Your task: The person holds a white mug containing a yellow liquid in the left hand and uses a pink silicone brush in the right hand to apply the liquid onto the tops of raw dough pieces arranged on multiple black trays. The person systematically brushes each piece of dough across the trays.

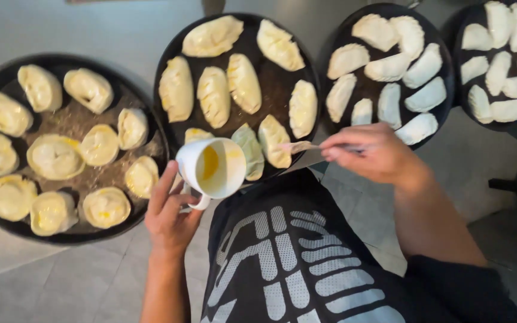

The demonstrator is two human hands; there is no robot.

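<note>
- The right hand [373, 152] is pinched shut on the handle of a pastry brush [297, 146]; the handle runs roughly level from the fingers toward the left, so the bristle end lies left of the hand.
- The bristles rest at the near rim of the middle round tray [273, 90], touching or just over a crimped raw turnover [273, 142] there; which of the two I cannot tell.
- The left hand [172, 209] is closed around the handle of a white cup [212, 167], tipped so its mouth faces the camera, with yellow egg wash [209, 162] coating the inside.
- The cup sits just left of the brush tip, nearer to it than to anything else, over the near rim of the same tray.
- Left of the cup, a tray of spiral pastries [55, 157] shows yellow glaze on several pieces.
- Right of the brush hand, two more trays of pale half-moon pastries [390, 66] look unglazed.
- All trays sit on a grey surface, likely the floor [91, 281].
</note>
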